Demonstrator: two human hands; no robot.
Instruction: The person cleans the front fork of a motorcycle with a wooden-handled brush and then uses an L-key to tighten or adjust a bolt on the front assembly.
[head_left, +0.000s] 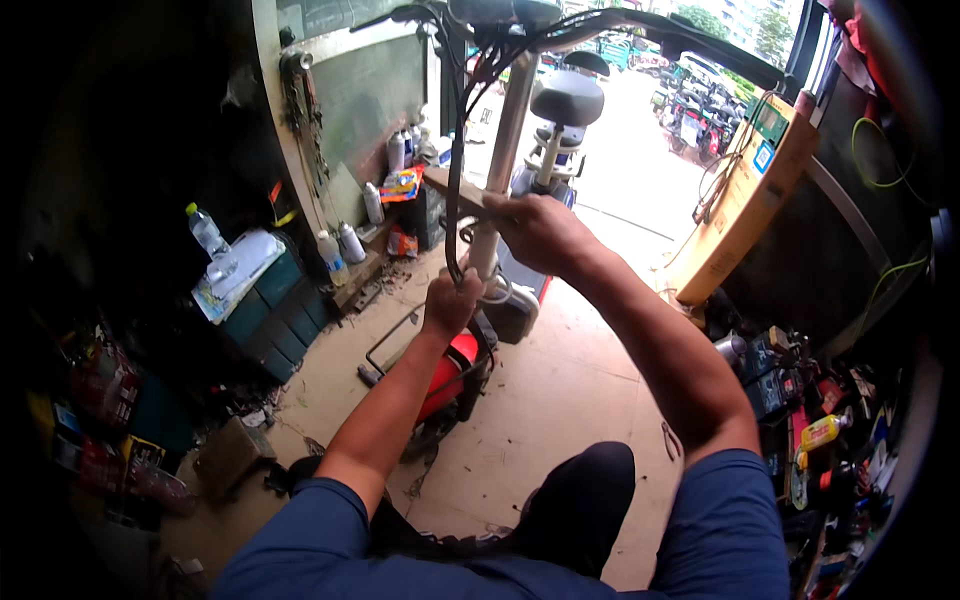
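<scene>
In front of me stands an electric scooter with a pale steering column (516,125), a black handlebar (640,20) and a grey saddle (566,98). Black cables (456,170) hang down from the handlebar along the column's left side. My left hand (452,302) is closed round the lower part of these cables, beside the column. Higher up, my right hand (538,232) is closed against the column, its fingertips at a small dark piece that I cannot make out. Below my left hand is the red front fender (458,352), partly hidden by my forearm.
Spray cans (397,150) stand along the left wall. A plastic bottle (205,228) and papers lie on dark boxes at left. A tall cardboard box (745,205) leans at right, above a heap of parts and bottles (822,432). Parked scooters (695,115) show outside.
</scene>
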